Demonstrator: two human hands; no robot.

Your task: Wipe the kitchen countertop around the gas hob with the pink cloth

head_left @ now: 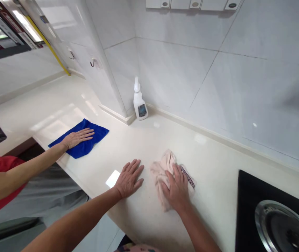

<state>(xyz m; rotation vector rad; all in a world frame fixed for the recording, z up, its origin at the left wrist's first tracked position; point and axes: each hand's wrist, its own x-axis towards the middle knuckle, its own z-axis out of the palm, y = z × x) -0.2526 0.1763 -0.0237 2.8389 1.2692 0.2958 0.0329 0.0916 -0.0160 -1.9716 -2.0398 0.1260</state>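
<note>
Nearest the front edge of the desk (214, 175), the person's left hand (129, 178) lies palm down, fingers spread, holding nothing; the right hand (177, 185) rests on a crumpled pale pink cloth (162, 169), midway between front and back edges, though whether its fingers grip any fold I cannot tell. To the right, a black hob (246, 210) bears a round metal-rimmed disc (283, 217). Farther left, by the front edge, a co-worker's hand (79, 137) presses flat on a blue cloth (97, 134). Farther back, a white spray bottle (139, 101) stands upright in the desk's back corner beside a tiled pillar (94, 78).
</note>
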